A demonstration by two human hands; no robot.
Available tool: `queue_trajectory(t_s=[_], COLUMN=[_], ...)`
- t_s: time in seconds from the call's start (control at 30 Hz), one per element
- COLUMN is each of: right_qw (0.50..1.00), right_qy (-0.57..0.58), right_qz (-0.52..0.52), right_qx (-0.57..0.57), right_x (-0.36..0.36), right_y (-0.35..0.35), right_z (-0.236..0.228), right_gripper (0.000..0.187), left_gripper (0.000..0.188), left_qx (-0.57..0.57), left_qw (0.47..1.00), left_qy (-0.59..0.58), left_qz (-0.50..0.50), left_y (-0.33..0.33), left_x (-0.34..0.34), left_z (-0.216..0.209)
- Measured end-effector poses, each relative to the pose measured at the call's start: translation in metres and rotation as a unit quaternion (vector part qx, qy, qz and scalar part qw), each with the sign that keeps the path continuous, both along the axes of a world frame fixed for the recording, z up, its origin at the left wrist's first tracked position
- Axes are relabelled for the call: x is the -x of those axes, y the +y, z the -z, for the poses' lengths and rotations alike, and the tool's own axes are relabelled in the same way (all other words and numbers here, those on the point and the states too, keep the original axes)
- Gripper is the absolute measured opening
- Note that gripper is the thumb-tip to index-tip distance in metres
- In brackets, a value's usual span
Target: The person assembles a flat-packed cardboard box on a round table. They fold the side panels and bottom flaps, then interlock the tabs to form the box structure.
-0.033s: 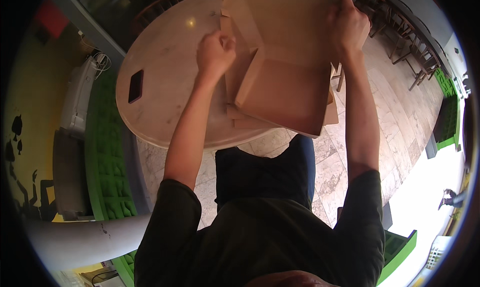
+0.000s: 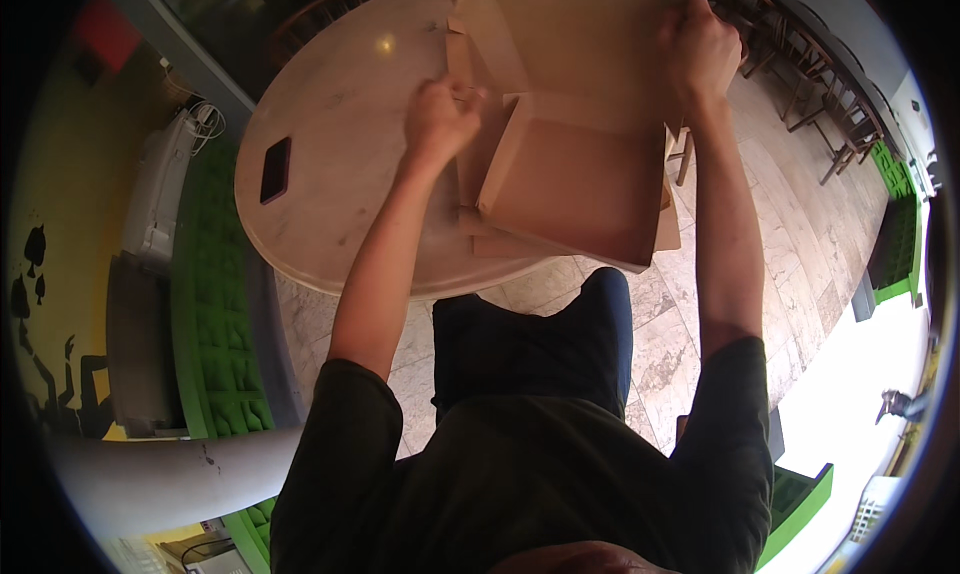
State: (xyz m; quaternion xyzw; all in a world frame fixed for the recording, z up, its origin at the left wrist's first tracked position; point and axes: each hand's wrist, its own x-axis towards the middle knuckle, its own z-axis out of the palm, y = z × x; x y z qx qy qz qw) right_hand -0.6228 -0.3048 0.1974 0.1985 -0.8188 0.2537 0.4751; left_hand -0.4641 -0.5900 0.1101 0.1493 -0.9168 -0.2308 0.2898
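Observation:
A brown cardboard box [image 2: 572, 186] stands opened at the right of the round table, its raised lid [image 2: 590, 44] leaning up at the far side. My right hand [image 2: 703, 56] is closed around the lid's right edge; its fingertips are hidden behind the board. At the box's left side, my left hand [image 2: 440, 122] hovers with its fingers curled into a loose fist, close to the side flap [image 2: 480, 119]. Whether anything is pinched in those fingers is too blurred to tell. More flat cardboard [image 2: 495, 245] shows beneath the box, jutting past the table's near edge.
A dark phone [image 2: 275, 170] lies on the left of the round table [image 2: 340, 199]. Green tufted seating [image 2: 222, 344] runs along the left wall. Wooden chairs [image 2: 850, 139] stand on the tiled floor at the far right, and another chair [image 2: 315, 19] is behind the table.
My left hand has shifted slightly to the right and nearer me, toward the box's side flap. My right hand keeps its hold on the lid.

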Motion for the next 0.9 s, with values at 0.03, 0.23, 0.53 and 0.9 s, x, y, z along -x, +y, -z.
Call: queue_trajectory(t_s=[0.03, 0.23, 0.53, 0.9], right_qw=[1.0, 0.999, 0.853, 0.669], right_qy=[-0.01, -0.035, -0.369, -0.582], right_qz=[0.001, 0.03, -0.308, -0.462], right_qx=[-0.007, 0.01, -0.204, -0.009], right_x=[0.015, 0.021, -0.035, -0.006], right_y=[-0.003, -0.007, -0.051, -0.12], right_z=[0.0, 0.003, 0.058, 0.072], right_gripper=[0.021, 0.029, 0.048, 0.023], left_gripper=[0.041, 0.059, 0.024, 0.024], left_qx=[0.0, -0.098, -0.105, -0.207], left_qw=[1.0, 0.962, 0.989, 0.969], left_qy=[-0.023, -0.247, -0.012, 0.119], left_qz=[0.01, 0.058, 0.101, 0.064], left_y=[0.0, -0.008, 0.009, 0.071], left_x=[0.003, 0.062, 0.071, -0.024], left_z=[0.019, 0.064, 0.088, 0.052])
